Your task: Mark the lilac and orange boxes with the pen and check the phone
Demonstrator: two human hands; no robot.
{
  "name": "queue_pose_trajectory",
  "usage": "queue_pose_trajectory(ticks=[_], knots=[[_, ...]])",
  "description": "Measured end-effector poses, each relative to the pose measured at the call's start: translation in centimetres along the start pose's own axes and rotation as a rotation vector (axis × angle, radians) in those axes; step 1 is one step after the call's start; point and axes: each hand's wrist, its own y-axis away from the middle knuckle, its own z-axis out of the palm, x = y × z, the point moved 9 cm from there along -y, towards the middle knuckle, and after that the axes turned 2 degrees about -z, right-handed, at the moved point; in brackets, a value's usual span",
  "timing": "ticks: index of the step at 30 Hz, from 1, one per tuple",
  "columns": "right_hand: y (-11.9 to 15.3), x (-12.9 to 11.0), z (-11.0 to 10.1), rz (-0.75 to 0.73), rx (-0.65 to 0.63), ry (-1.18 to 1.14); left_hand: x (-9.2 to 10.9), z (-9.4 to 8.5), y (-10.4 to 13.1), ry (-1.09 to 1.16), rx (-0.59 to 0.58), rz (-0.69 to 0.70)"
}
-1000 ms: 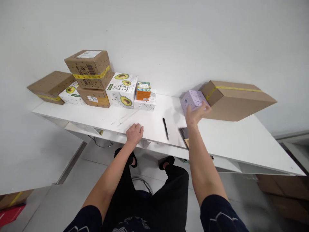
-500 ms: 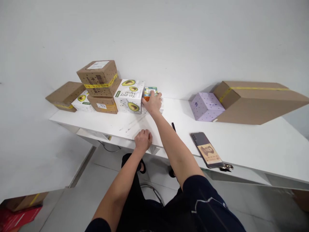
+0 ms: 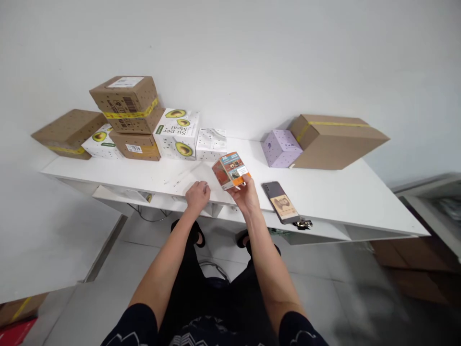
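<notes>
My right hand (image 3: 247,196) grips a small printed box (image 3: 232,170) from below, tilted and raised over the front of the white table (image 3: 360,197). Orange, blue and picture panels cover the box. Close by, my left hand (image 3: 198,196) rests at the table's front edge, fingers curled; whether anything lies inside them is hidden. Behind the held box stands a small white spotted box (image 3: 212,144). To its left is a larger white box with avocado prints (image 3: 177,134).
Brown cartons (image 3: 124,105) are stacked at the back left. A lilac box (image 3: 283,149) and a long brown carton (image 3: 334,143) stand right. A phone (image 3: 283,203) lies near the front edge, with metal clips (image 3: 303,224) beside it. A cable (image 3: 151,218) hangs below.
My right hand has taken the small printed box off the white spotted box and brought it toward me. My left hand stays at the table edge. The view has shifted right.
</notes>
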Motion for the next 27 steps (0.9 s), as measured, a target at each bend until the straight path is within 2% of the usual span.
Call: queue_pose_trajectory(ticks=[4,6,8,12,15,19,22,24,27], knots=[[3.0,1.7,-1.1,-0.005,0.042,-0.047,-1.5,-0.1,0.0,0.538,-0.009,-0.127],[3.3,2.5,-1.0,-0.034,0.068,-0.03,-1.2,0.2,0.3,0.774,-0.055,-0.137],[3.4,3.1,-0.7,-0.075,0.076,0.066,-0.4,0.2,0.7,0.886,-0.091,-0.1],[3.6,2.6,-0.1,-0.251,0.044,0.532,0.6,-0.1,1.0,0.904,-0.112,-0.029],[4.0,1.3,-0.6,-0.392,0.088,0.829,-0.2,0.3,0.7,0.856,-0.113,-0.071],[3.9,1.7,-1.2,-0.31,-0.037,0.813,-1.6,1.5,0.0,0.844,-0.161,-0.12],[4.0,2.1,-2.0,-0.273,-0.06,0.723,-2.1,2.3,-0.3,0.838,-0.242,-0.127],[4.0,2.4,-2.3,-0.274,-0.068,0.712,-1.7,2.3,-0.3,0.823,-0.291,-0.072],[3.9,2.8,-1.8,-0.342,-0.122,0.816,0.2,1.4,0.0,0.855,-0.364,0.11]])
